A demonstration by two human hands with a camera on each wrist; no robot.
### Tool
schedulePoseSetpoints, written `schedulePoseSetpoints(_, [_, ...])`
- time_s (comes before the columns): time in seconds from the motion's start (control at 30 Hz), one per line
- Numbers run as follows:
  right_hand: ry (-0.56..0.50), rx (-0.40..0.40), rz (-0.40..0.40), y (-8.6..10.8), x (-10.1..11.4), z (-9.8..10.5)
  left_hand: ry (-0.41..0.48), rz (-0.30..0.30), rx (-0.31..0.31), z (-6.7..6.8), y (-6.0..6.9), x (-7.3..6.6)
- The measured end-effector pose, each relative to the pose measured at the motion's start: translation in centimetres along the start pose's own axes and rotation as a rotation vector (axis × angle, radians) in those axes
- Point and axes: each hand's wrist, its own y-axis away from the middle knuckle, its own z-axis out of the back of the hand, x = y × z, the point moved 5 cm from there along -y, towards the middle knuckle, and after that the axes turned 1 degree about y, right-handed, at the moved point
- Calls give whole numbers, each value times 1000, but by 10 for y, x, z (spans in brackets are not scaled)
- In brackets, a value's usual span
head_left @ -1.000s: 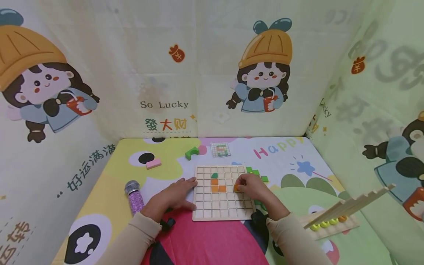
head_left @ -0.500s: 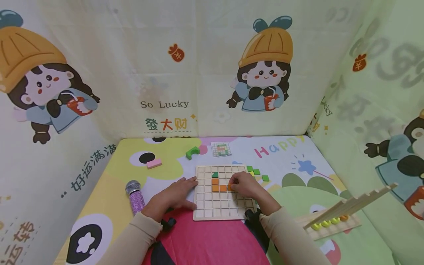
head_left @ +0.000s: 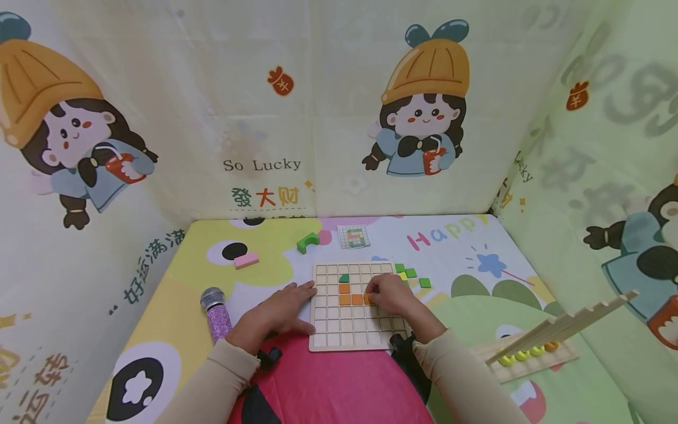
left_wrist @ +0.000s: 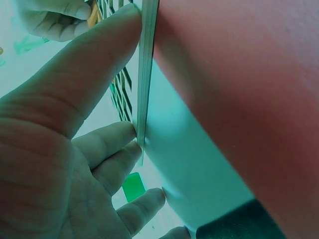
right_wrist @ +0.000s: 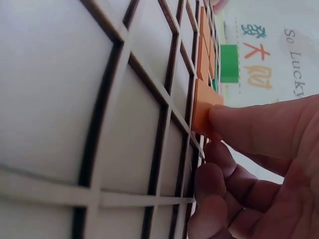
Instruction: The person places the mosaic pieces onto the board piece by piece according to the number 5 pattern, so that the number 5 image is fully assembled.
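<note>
A wooden grid board (head_left: 352, 339) lies flat in front of the person. My left hand (head_left: 281, 307) rests at its left edge with fingers spread, thumb and fingertips touching the rim, as the left wrist view also shows. Over the board, my right hand (head_left: 394, 294) pinches an orange square tile (right_wrist: 203, 107) between thumb and fingers, at a cell right of the placed orange tiles (head_left: 345, 299). Those tiles form an L, with a dark green quarter-round tile (head_left: 344, 278) above them. In the head view the fingers partly cover the pinched tile.
Several green tiles (head_left: 411, 272) and a yellow one lie off the board's right edge. A printed pattern card (head_left: 353, 237), green arch block (head_left: 308, 242) and pink block (head_left: 246, 261) lie behind. A glittery microphone (head_left: 217, 318) is at left, a wooden rack (head_left: 535, 359) at right.
My right hand has moved left across the board with the orange tile, bringing it beside the other orange tiles. In the last half second it has stayed there. The left hand keeps its place.
</note>
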Motion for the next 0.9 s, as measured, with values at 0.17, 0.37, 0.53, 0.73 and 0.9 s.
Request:
schedulePoseSetpoints(0.17, [35, -17, 8, 0, 2, -2, -6, -11, -2, 1, 0, 0])
schedulePoseSetpoints(0.37, [61, -35, 20, 1, 3, -2, 5, -9, -3, 1, 1, -1])
schedulePoseSetpoints(0.53, [31, -24, -15, 4, 0, 2, -3, -11, -12, 1, 0, -1])
schedulePoseSetpoints(0.73, [-34, -34, -54, 0, -21, 20, 0, -4, -8, 1, 0, 0])
schedulePoseSetpoints(0.9, [-21, -41, -125, -11, -42, 39, -2, -11, -9, 0, 0, 1])
